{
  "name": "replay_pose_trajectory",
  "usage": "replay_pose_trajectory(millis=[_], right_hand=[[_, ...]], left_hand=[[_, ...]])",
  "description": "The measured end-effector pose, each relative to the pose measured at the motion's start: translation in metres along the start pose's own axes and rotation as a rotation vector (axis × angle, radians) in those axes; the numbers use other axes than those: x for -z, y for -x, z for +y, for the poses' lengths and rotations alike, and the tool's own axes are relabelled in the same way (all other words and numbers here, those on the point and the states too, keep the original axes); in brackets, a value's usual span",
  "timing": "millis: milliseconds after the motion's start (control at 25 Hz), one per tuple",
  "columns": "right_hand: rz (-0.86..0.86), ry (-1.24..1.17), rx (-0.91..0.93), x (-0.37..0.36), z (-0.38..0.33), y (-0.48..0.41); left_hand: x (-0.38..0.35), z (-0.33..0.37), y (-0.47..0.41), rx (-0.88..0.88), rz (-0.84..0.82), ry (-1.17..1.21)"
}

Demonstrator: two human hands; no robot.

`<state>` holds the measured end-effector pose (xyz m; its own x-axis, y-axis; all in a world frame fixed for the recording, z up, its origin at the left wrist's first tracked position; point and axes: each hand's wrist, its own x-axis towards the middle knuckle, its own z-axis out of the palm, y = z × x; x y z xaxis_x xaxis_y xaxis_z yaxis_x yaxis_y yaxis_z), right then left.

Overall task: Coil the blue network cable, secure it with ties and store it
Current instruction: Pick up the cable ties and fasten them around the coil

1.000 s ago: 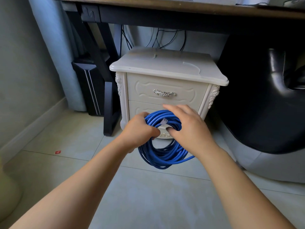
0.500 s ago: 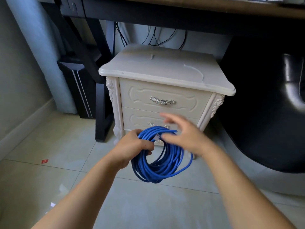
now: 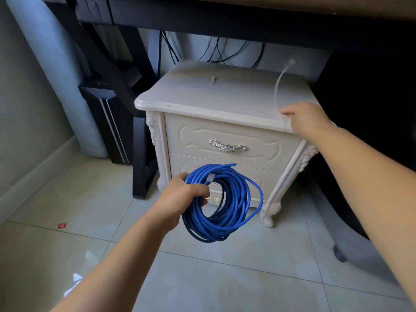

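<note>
Since a second ago the right hand has left the coil and risen to the right front corner of the cream nightstand. Its fingers are now curled together and pinch the lower end of a white cable tie, which arcs upward above the cabinet top. The left hand now holds the blue network cable alone, its fingers clamped round the bundled loops at the coil's upper left. The coil hangs in the air in front of the lower drawer, above the tiled floor. A clear plug rests on the loops just beside the left hand. A second tie lies flat on the nightstand top, well apart from the right hand.
</note>
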<state>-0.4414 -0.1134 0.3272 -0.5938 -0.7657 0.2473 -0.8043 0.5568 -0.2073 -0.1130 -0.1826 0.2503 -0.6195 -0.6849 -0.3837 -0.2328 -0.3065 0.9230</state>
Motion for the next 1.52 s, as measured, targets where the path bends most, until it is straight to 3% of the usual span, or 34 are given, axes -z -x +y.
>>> replay_pose_trajectory(millis=[200,320,440,600,760,840,960,1080,1200,1520], right_hand=[[-0.020,0.104,0.066,0.026,-0.009,-0.003],[0.076,-0.007,0.022,0.014,-0.010,0.002],[0.059,-0.091,0.094,0.003,-0.021,0.005],[0.311,-0.259,0.126,0.004,-0.057,0.028],[0.302,-0.367,0.201,-0.034,-0.087,0.076],[0.205,-0.398,0.195,-0.073,-0.096,0.101],[-0.180,-0.396,0.102,-0.145,-0.110,0.134],[-0.557,-0.293,0.136,-0.225,-0.124,0.170],[-0.825,-0.199,0.120,-0.296,-0.145,0.206],[-0.841,-0.165,-0.202,-0.405,-0.182,0.247]], left_hand=[[0.009,0.005,0.010,0.012,-0.031,0.107],[0.013,0.002,0.015,0.004,-0.036,0.081],[0.016,0.001,0.019,0.003,-0.030,0.068],[0.027,0.007,0.024,-0.006,0.001,0.063],[0.052,0.001,0.022,-0.002,0.070,-0.039],[0.065,-0.011,0.023,0.029,0.125,-0.108],[0.088,-0.034,0.020,0.080,0.186,-0.211],[0.115,-0.050,0.016,0.113,0.229,-0.274],[0.135,-0.060,0.015,0.142,0.276,-0.315],[0.150,-0.069,0.012,0.179,0.365,-0.269]])
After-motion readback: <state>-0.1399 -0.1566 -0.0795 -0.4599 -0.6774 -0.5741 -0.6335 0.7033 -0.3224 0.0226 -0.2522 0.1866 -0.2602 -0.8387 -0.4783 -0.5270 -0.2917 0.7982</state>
